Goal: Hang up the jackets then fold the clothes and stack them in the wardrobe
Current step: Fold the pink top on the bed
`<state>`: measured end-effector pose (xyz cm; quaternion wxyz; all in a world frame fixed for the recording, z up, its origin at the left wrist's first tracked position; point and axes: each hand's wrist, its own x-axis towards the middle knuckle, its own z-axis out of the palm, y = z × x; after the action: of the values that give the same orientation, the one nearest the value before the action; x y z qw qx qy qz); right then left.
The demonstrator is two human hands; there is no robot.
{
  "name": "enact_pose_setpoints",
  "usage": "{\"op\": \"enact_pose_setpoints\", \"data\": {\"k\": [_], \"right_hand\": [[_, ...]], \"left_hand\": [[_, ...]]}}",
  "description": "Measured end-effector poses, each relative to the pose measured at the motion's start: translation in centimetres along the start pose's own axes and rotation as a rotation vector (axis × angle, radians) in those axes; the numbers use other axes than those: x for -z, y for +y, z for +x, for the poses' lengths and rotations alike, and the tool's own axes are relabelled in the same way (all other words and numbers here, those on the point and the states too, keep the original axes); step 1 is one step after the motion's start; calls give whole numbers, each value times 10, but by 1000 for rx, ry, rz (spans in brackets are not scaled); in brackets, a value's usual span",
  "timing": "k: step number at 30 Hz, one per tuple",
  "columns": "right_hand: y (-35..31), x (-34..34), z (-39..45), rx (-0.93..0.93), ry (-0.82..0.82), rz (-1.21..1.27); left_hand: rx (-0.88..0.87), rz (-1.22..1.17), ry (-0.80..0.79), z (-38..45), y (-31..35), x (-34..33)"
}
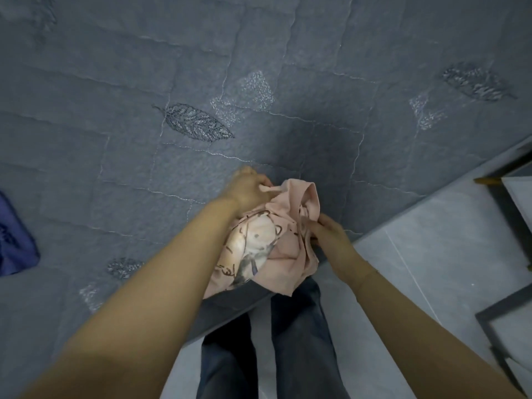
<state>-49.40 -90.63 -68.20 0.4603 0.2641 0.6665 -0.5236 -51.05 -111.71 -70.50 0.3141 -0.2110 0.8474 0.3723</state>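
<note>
- Pink garment [283, 226], bunched and crumpled, held up between both hands just over the near edge of the bed, its lower hem hanging down past that edge
- Pale printed picture with dark scribbled lines on the side of the cloth turned toward the camera; a folded pink edge standing up at the top
- Left hand [250, 190] at the upper left of the bundle, fingers curled and gripping a fold of the pink cloth
- Right hand [331, 236] at the right side of the bundle, fingers and thumb pinching the fabric; fingertips partly buried in the folds
- Both forearms bare, reaching forward from the bottom of the view and converging on the garment
- Grey-blue quilted bedspread [172, 67] filling most of the view, stitched in wavy lines and embroidered with leaf shapes
- Blue-purple fabric [14, 237] lying on the bedspread at the far left edge, cut off by the frame, well apart from the pink garment
- Dark trousers [296, 341] of the person below the bundle, standing on pale grey floor tiles [417, 269] right beside the bed
- Dark metal frame [501, 309] of some furniture at the right edge, only partly in view; what it belongs to cannot be told
</note>
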Motion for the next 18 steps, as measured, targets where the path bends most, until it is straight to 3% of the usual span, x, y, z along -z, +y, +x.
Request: {"op": "enact_pose_setpoints", "data": {"k": [2,4,6,8,11,13,16,18], "right_hand": [[-1,-1,-2,24,45,1],[-6,3,-7,60,77,53],[-15,7,-14,117,32,114],[-28,5,-20,205,-14,45],[-47,-8,-20,396,35,-197],[-58,-20,-15,467,57,-170],[-60,-32,2,396,50,-114],[-51,-39,13,303,16,-161]], "left_hand": [[-64,-11,-34,-7,1,3],[-48,-320,-50,-22,4,14],[-32,-593,9,-38,5,31],[-74,-623,107,-54,2,50],[-146,-529,280,-73,-13,81],[-122,-310,403,-83,-37,101],[191,21,394,-89,-95,123],[435,159,243,-97,-129,125]]}}
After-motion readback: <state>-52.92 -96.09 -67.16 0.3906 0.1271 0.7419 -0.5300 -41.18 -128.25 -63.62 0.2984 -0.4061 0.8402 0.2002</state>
